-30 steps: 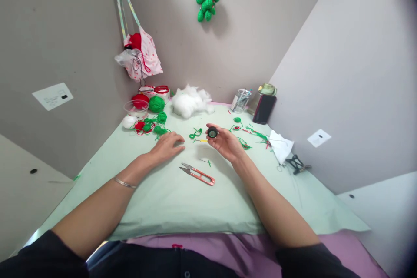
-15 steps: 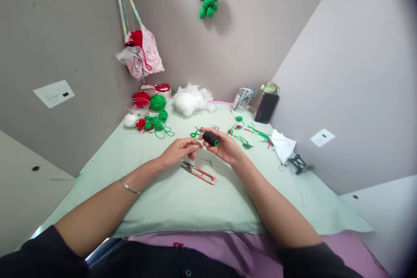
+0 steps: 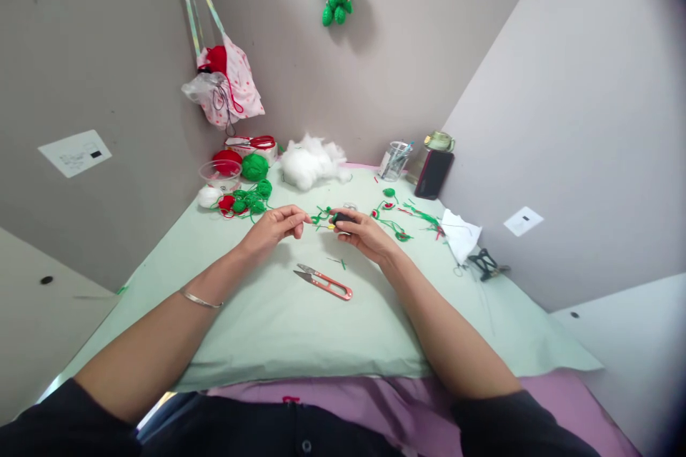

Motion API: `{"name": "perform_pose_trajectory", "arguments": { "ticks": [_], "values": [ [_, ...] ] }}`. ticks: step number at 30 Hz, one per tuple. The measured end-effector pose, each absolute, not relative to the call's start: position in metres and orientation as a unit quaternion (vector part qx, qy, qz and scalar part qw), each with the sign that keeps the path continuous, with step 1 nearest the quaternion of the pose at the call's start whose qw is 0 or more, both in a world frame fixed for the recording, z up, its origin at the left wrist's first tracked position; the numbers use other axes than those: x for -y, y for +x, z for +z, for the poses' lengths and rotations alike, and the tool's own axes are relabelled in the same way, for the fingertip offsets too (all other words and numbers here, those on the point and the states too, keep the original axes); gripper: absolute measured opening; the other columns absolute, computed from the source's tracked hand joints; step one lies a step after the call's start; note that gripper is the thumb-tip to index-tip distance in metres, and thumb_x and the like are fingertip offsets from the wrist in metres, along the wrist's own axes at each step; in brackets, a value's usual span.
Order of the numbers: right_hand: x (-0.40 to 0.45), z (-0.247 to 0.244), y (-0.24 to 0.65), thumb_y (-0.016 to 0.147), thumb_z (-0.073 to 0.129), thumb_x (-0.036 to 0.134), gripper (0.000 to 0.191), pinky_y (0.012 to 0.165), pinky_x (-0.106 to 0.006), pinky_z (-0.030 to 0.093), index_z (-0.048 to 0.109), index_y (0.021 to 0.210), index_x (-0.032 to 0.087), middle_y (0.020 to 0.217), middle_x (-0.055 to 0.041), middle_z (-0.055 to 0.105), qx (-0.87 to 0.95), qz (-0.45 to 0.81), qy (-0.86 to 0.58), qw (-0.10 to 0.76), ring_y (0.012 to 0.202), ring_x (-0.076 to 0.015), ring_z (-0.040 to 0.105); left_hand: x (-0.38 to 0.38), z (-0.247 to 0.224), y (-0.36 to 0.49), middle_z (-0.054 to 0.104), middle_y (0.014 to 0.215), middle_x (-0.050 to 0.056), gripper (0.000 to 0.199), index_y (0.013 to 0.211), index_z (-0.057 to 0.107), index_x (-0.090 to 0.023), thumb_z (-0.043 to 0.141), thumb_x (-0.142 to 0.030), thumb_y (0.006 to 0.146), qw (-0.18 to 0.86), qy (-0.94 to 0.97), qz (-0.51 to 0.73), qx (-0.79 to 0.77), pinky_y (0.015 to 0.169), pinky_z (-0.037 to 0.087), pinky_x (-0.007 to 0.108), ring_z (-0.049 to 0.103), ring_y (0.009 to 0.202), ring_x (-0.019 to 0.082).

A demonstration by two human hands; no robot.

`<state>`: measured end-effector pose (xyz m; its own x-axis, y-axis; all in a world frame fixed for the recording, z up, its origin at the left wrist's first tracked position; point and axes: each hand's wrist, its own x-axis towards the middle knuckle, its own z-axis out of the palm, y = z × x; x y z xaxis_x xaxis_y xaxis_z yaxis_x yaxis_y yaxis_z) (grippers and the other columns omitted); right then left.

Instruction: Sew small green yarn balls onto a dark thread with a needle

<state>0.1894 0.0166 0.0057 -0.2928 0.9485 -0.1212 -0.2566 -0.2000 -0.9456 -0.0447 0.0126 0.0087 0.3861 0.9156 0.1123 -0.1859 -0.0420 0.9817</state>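
My right hand [image 3: 367, 234] is closed around a spool of black thread [image 3: 346, 218], mostly covered by the fingers. To its left, my left hand [image 3: 279, 226] has its thumb and forefinger pinched together. Whatever is between those fingertips is too fine to make out. In the gap between the hands, green yarn pieces [image 3: 321, 214] and a small yellow-ended tool lie on the cloth. Orange-handled thread snips [image 3: 326, 283] rest nearer to me, blades pointing left. Just beyond them is a needle with a short bit of green yarn [image 3: 341, 263].
Yarn balls [image 3: 255, 167], a clear tub and white stuffing [image 3: 311, 163] stand at the back. Small green-and-red crochet pieces [image 3: 389, 207] lie right of centre. Farther right are a pen cup [image 3: 394, 161], a phone [image 3: 434, 175], white paper [image 3: 461, 235] and a black stand [image 3: 487, 265].
My left hand has drawn away to the left from the spool. My right hand has turned, so its fingers now cover more of the spool. The view has shifted slightly.
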Motion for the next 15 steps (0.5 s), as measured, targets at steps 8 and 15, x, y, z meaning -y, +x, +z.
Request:
{"name": "perform_pose_trajectory", "arguments": {
  "ticks": [8,15],
  "values": [
    [-0.023,0.01,0.203,0.069,0.084,0.034,0.031,0.051,-0.015,0.048,0.072,0.089,0.013,0.087,-0.007,0.071,0.398,0.669,-0.347,0.523,0.062,-0.0069,0.057,-0.023,0.017,-0.06,0.068,0.111,0.007,0.016,0.073,0.068,-0.014,0.064,-0.021,0.086,0.665,0.414,0.575,-0.235,0.099,0.049,0.027,0.062,0.109,0.017],
    [-0.033,0.008,0.21,0.071,0.083,0.029,0.025,0.043,-0.012,0.042,0.066,0.08,0.013,0.081,-0.0056,0.069,0.318,0.654,-0.352,0.589,0.056,-0.0047,0.053,-0.022,0.033,-0.071,0.062,0.076,0.003,0.025,0.072,0.063,-0.013,0.048,-0.013,0.093,0.722,0.337,0.573,-0.189,0.074,0.059,0.025,0.059,0.062,0.008]
  ]
}}
